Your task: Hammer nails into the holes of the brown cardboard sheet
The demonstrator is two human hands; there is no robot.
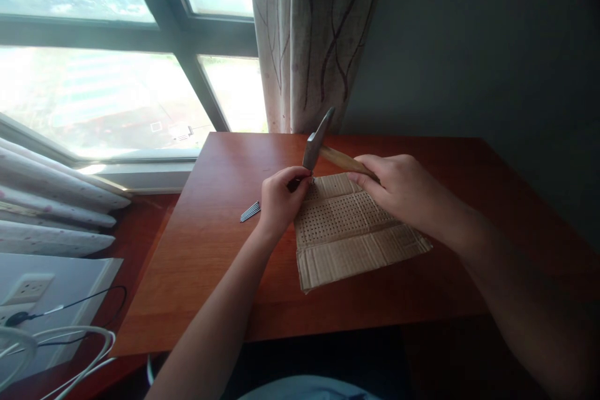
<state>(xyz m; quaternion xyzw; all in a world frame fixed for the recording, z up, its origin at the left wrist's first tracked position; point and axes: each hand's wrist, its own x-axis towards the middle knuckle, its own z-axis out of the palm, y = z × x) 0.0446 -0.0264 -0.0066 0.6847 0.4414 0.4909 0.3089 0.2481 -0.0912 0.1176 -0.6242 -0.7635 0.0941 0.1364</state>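
Note:
A piece of brown cardboard (349, 240) with a grid of small holes lies on the red-brown wooden table (210, 250). My right hand (398, 190) grips the wooden handle of a hammer (319, 140), whose metal head hangs just above the cardboard's far left corner. My left hand (281, 197) is closed in a pinch at that corner, right under the hammer head; it seems to hold a small nail, which I can barely see. A small bundle of nails (250, 211) lies on the table just left of my left hand.
A window (107, 94) and a patterned curtain (319, 37) stand behind the table, and a dark wall lies to the right. At the lower left are a wall socket (25, 290) and white and black cables (75, 337). Folded pale fabric (51, 212) lies on the left.

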